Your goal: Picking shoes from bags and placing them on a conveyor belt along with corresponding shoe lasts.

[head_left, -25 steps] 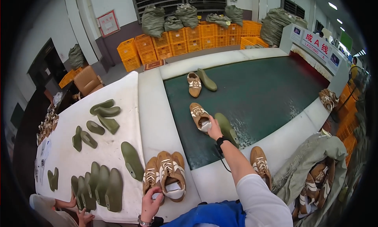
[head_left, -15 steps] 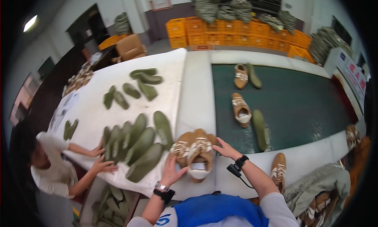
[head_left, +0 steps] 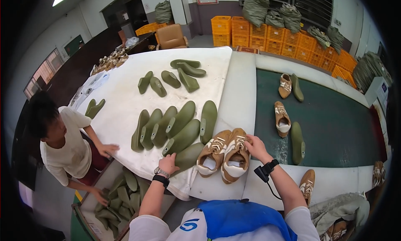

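Observation:
Two brown-and-white sneakers (head_left: 235,158) stand side by side on the white table's right edge strip, heels toward me. My right hand (head_left: 257,149) holds the right one by its outer side, near the toe. My left hand (head_left: 168,164) is closed on the heel end of a green shoe last (head_left: 189,155), lying left of the sneakers. Beyond it lie several more green lasts (head_left: 181,136) in a row on the white cloth. Their toes point away from me.
A green conveyor belt (head_left: 326,128) to the right carries two sneakers and two lasts. At left a co-worker (head_left: 71,145) stands by a bin of lasts (head_left: 119,203). Another sneaker (head_left: 307,184) and a grey sack (head_left: 342,211) are at lower right. Orange crates (head_left: 271,40) line the wall.
My left hand has gone from the left sneaker to a last. The two sneakers now stand apart. The co-worker's hands have left the lasts; one is at the bin. The view has swung left.

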The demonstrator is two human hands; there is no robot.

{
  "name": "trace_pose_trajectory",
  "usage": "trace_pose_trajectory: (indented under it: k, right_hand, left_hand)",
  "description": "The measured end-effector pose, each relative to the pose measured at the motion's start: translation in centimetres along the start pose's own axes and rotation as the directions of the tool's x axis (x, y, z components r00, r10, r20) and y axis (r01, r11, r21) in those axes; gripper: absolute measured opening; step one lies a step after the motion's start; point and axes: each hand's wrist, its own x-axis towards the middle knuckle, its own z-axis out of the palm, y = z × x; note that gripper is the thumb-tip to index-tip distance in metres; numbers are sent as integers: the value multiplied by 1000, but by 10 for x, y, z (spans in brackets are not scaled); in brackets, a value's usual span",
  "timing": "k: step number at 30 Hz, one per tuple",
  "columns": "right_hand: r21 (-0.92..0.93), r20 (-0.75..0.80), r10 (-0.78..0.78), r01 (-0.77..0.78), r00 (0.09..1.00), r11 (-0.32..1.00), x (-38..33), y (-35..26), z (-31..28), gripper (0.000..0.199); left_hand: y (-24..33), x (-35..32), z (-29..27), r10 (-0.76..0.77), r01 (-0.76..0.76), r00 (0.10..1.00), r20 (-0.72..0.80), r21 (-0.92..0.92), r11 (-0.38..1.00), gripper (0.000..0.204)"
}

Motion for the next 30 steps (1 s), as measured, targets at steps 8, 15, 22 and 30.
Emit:
trace_pose_trajectory:
  k: [8,15,22,30]
  right_hand:
    - [-436,548,-123,408,828,802,158,-63,24,28]
    - [-363,440,58,119,896,924,275,-11,123,40]
    - [-177,337,215,-163,917,971,311,19,187,79]
    - [-111,425,245,-218,871,970,316,-5,189,70]
  left_hand:
    - [-29,-15,17,-76,27,983,-166,-277,960,54]
    - [-31,-17,29,-9,-57,951,-310,-202,978,51]
    - [-30,-21,22,-42,-20,969,-243,-247,969,49]
    - [-30,-17,10,-51,-6,971,-233,-238,971,47]
